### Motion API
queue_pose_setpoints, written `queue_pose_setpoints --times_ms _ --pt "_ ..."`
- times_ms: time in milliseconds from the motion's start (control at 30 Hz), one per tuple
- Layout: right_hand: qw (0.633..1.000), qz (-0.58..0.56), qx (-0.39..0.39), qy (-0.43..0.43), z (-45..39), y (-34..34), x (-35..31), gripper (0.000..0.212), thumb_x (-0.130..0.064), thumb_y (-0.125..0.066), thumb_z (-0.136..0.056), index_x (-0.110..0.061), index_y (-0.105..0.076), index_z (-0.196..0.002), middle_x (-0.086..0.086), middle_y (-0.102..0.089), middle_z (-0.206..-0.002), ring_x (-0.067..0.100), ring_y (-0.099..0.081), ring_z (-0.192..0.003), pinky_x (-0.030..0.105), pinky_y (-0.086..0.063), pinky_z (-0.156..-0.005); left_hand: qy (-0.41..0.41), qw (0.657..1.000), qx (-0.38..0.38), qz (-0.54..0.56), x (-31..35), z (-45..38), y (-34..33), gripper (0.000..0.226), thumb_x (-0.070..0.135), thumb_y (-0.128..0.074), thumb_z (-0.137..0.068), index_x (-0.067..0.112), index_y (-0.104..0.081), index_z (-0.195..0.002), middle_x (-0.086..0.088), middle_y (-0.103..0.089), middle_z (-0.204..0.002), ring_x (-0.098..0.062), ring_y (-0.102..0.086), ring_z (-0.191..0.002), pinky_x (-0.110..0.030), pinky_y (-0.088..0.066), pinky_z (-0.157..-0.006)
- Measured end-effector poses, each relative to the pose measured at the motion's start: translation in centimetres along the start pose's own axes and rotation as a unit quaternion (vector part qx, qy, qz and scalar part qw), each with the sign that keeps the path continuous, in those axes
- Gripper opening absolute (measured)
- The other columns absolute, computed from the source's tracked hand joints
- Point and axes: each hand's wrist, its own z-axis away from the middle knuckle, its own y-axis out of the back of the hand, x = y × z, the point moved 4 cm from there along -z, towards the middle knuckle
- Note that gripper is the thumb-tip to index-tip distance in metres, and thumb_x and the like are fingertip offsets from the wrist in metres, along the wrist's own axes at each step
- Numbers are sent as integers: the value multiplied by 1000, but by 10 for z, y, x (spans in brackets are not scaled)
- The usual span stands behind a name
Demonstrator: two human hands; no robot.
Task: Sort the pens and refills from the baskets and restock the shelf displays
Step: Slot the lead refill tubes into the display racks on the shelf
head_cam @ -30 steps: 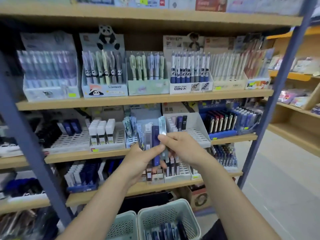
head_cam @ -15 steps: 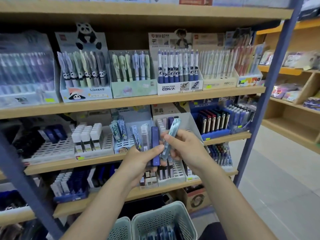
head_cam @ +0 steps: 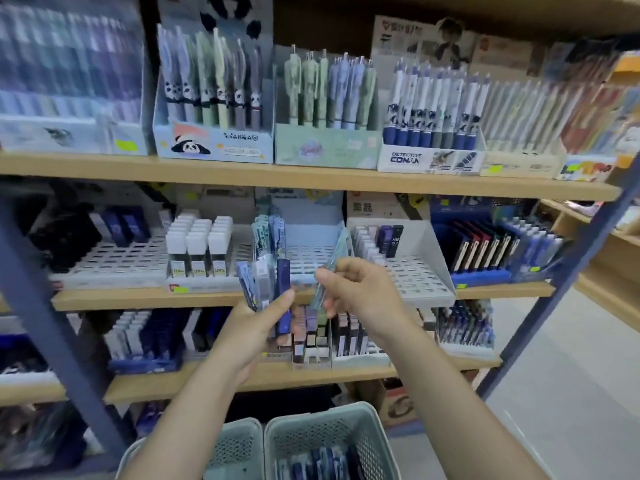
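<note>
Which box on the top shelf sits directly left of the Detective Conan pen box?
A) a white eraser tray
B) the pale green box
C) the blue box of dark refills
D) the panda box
B: on the top shelf, the pale green box stands right beside the Detective Conan pen box, with the panda box one place further left.

Left hand (head_cam: 258,323) fingers curled gripping; right hand (head_cam: 360,292) fingers pinching.

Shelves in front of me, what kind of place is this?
Most likely a stationery shop aisle: wooden shelves carry branded pen display boxes with yellow price stickers, and mesh baskets of stock sit below.
</note>
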Motion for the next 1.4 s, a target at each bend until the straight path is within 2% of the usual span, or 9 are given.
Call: queue_pose_setpoints --times_ms 167,267,500,667,867,1033,1167,1267,1400 --pt "997 57 49 -13 -45 -34 14 27 -15 -64 -97 10 -60 -87 19 -65 -71 14 -63 -51 20 -52 -56 -9 999 25 24 -13 -24 47 13 13 -64 -96 7 -68 -106 -8 -74 -77 -16 -66 -61 -21 -45 -47" --pt "996 66 53 3 -69 -48 18 20 -9 -59 -99 2 -59 -82 25 -65 -82 17 -65 -60 19 -55 -60 -25 999 20 15 -18 -37 60 10 14 -62 -97 7 -69 -100 -8 -76 -81 -17 -66 -62 -23 -43 -47" --pt "990 121 67 38 -111 -63 25 21 -10 -69 -92 -3 -58 -76 14 -65 -71 24 -67 -69 35 -61 -70 -35 998 19 47 -35 -54 71 8 14 -65 -95 10 -71 -97 -13 -76 -87 -29 -66 -67 -28 -49 -46" --pt "980 188 56 38 -122 -64 37 19 -12 -71 -91 -4 -62 -76 4 -67 -64 10 -66 -61 25 -55 -62 -40 997 18 57 -37 -61 71 8 11 -65 -94 11 -70 -101 -8 -76 -83 -20 -71 -63 -27 -55 -49" --pt "949 308 42 47 -122 -67 30 23 -18 -66 -95 4 -67 -87 5 -68 -69 -2 -58 -51 33 -55 -70 -32 998 23 53 -38 -65 70 7 11 -67 -94 13 -70 -100 -7 -77 -81 -19 -71 -64 -26 -53 -47" --pt "902 427 12 58 -121 -81 25 26 -21 -65 -96 -7 -59 -75 10 -64 -75 27 -64 -77 34 -52 -68 -37 998 24 52 -37 -64 70 7 12 -69 -93 15 -69 -100 -10 -77 -85 -21 -72 -67 -25 -52 -47" --pt "884 465 16 43 -121 -84 22 38 -24 -66 -95 -11 -51 -63 4 -50 -63 26 -47 -67 23 -32 -49 -35 997 31 59 -36 -64 72 9 14 -70 -92 13 -70 -101 -11 -78 -86 -22 -73 -69 -26 -52 -47" --pt "893 447 35 45 -119 -82 26 35 -26 -68 -94 4 -69 -77 15 -68 -76 28 -60 -75 27 -40 -61 -36 997 26 65 -35 -63 72 10 13 -70 -92 12 -70 -102 -13 -77 -88 -22 -73 -68 -26 -52 -47" --pt "894 441 55 59 -111 -76 34 25 -22 -67 -95 -2 -74 -81 3 -72 -85 15 -60 -76 29 -47 -73 -40 996 21 72 -35 -61 71 8 12 -69 -92 10 -70 -100 -14 -77 -86 -21 -72 -65 -25 -50 -45"
